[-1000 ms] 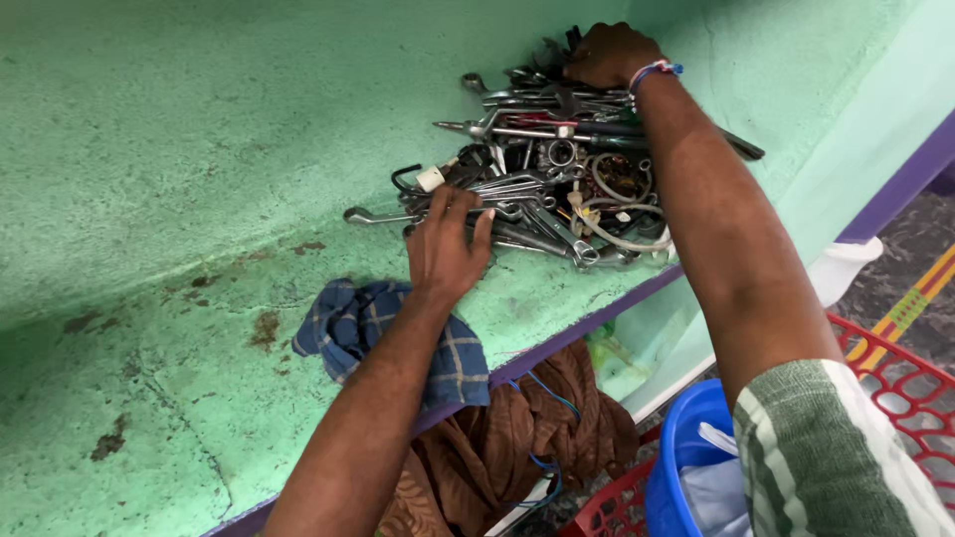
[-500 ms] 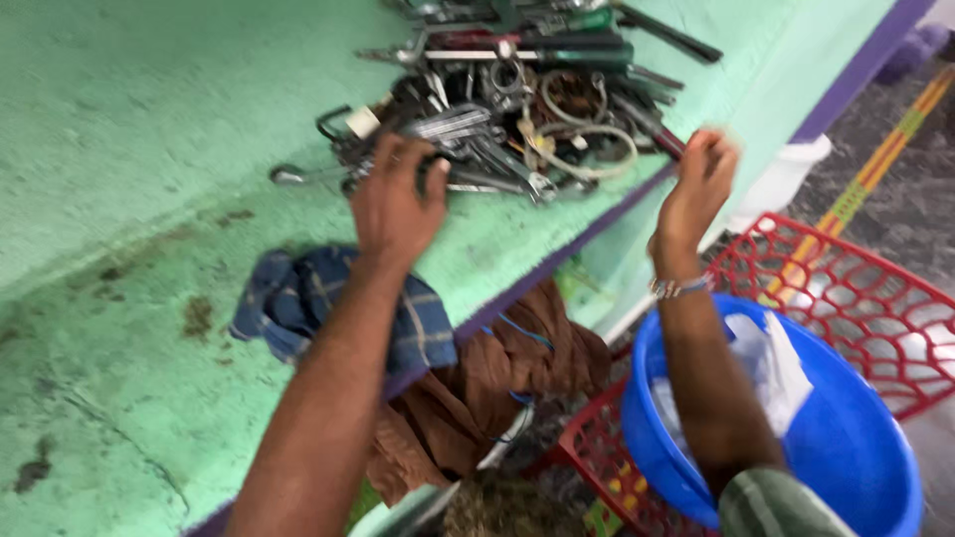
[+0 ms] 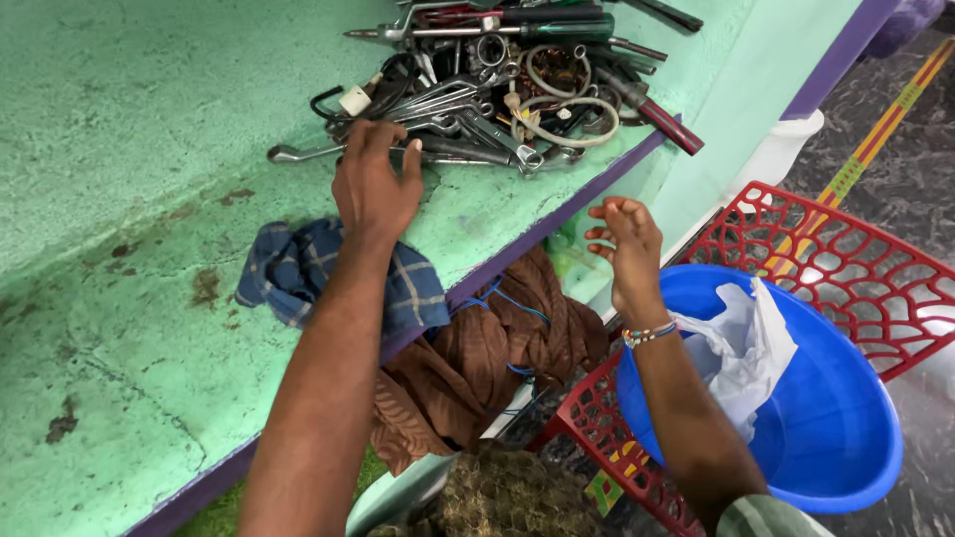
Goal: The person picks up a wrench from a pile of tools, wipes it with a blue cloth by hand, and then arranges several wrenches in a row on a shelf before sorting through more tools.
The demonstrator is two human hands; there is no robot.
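Steel tools — one pile — under left hand; one blue basin.

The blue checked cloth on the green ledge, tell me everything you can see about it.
The blue checked cloth is a soft woven fabric, dark blue with pale lines in a plaid pattern. It lies crumpled and bunched on the worn green ledge, near its front edge, with one corner reaching the purple trim. The person's left forearm crosses over its middle, hiding part of it, and the left hand rests just beyond it by the pile of metal tools. A brown cloth hangs below.
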